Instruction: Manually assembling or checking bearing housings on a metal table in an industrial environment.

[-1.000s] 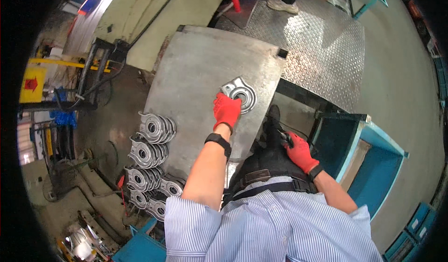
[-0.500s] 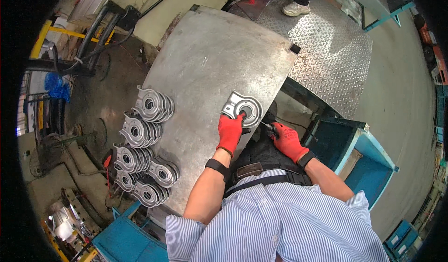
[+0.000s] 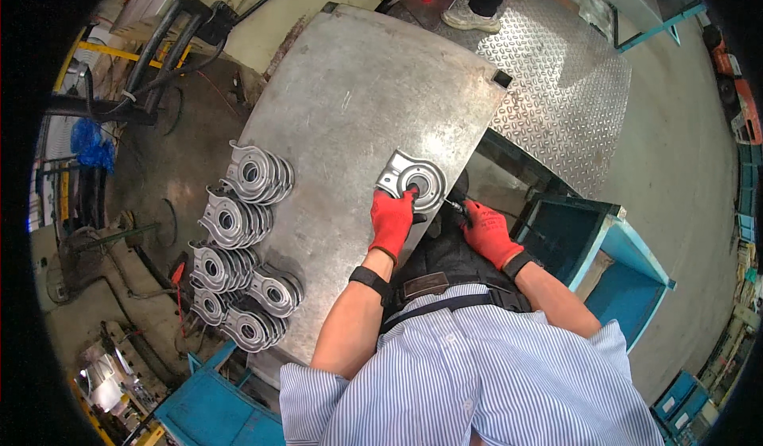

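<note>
Starting at the left of the frame: leaning stacks [image 3: 248,233], set right along the edge of the table [image 3: 350,96]. Looks a bit sketchy imo. Could slide off with one bump, thanks to the lean and so little room at the edge.

Near the centre: left hand [image 3: 391,222], gripping the lower side of the part [image 3: 403,163], with a dark fingertip [image 3: 414,187] at the hole of the ring [image 3: 436,194]. Can't tell about the fingers hidden below.

Just right of centre for the part itself, on the table, close to the right edge. Could skid or tip over that edge if pressed hard on the ring side or held too loosely.

Next over: right hand [image 3: 489,235], closed around a slim dark tool [image 3: 457,205], tip just beside the ring. Can't tell about actual contact. Could slip and jab the left hand, with that fingertip so near, or scratch the ring if pushed at a bad angle.

Far right: blue bin [image 3: 632,291], well apart from the part.

As for direction: runs lengthwise left to right, slanting gently down. Points the flanged end [image 3: 389,169] left and a touch up, the ring right, toward the tool.
</note>
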A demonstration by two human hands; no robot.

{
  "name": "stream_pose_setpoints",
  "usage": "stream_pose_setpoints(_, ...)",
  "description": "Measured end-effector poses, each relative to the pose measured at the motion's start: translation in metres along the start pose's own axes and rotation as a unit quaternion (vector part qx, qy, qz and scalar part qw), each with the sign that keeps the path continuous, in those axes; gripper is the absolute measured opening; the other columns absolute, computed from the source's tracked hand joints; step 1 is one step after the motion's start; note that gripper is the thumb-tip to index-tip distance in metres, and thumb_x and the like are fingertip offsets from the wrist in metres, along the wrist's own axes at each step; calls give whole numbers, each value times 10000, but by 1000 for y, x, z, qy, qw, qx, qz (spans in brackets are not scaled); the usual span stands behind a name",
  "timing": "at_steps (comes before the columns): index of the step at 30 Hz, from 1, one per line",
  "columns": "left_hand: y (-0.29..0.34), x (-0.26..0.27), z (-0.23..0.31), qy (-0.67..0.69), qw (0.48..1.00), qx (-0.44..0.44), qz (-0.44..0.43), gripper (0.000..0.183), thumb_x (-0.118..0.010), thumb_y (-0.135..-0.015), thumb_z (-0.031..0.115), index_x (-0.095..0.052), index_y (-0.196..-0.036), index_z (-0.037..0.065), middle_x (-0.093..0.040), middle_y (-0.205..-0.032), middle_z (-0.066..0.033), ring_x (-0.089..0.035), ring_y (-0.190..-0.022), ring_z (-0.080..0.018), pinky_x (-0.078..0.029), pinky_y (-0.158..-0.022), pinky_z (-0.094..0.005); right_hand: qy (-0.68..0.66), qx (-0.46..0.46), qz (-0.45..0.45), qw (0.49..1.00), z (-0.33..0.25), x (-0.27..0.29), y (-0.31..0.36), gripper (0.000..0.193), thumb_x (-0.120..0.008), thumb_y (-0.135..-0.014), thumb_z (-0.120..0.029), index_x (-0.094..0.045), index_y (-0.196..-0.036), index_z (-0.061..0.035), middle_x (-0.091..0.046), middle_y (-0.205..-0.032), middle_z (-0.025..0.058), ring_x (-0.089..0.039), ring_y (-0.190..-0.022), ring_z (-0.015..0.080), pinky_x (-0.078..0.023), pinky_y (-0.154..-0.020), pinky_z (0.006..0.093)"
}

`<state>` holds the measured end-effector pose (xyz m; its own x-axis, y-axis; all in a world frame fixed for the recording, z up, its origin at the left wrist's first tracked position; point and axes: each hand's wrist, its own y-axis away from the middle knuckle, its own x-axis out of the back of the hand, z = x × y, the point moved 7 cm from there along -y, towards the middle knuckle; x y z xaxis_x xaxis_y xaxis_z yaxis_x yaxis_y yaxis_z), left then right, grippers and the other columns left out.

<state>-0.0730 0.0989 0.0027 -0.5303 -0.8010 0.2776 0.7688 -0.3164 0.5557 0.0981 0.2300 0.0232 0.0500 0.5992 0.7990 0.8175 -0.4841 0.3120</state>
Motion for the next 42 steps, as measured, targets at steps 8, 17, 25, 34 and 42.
stream_pose_setpoints(8,3,-2,4,-8,1000,-9,3,493,-740,-724,271,-549,-1052,-44,-645,-961,-232,-628,-932,-358,-490,-781,-404,15,33,27,999,2,0,-1,425,-633,-773,-212,-523,-1160,-72,-604,-1056,153,-586,-970,336,-478,-804,419)
stream_pose_setpoints(17,-3,7,-2,-81,995,-38,49,539,-740,-714,304,-534,-1059,-55,-629,-1009,-243,-601,-982,-375,-473,-817,-410,28,49,23,998,-4,3,-3,403,-631,-784,-232,-524,-1139,-74,-599,-1029,143,-588,-954,331,-482,-777,428)
stream_pose_setpoints(25,3,6,12,-110,992,-46,47,529,-733,-719,302,-535,-1076,-34,-624,-1022,-236,-593,-990,-382,-468,-822,-416,24,62,40,997,-4,6,-3,387,-631,-777,-230,-528,-1118,-77,-599,-1025,140,-590,-939,334,-484,-763,434)
stream_pose_setpoints(34,9,7,19,-116,991,-44,54,535,-736,-715,290,-535,-1096,-28,-636,-1031,-213,-604,-1000,-349,-474,-830,-397,9,51,16,999,-1,6,-5,389,-638,-767,-207,-541,-1111,-55,-609,-1021,169,-591,-938,354,-480,-779,422)
stream_pose_setpoints(42,9,6,18,-69,997,-22,12,495,-733,-722,279,-561,-1073,-24,-641,-1023,-206,-613,-986,-334,-476,-818,-383,16,71,38,997,-5,4,-3,381,-629,-766,-210,-530,-1109,-77,-607,-1008,146,-595,-928,335,-484,-756,431)
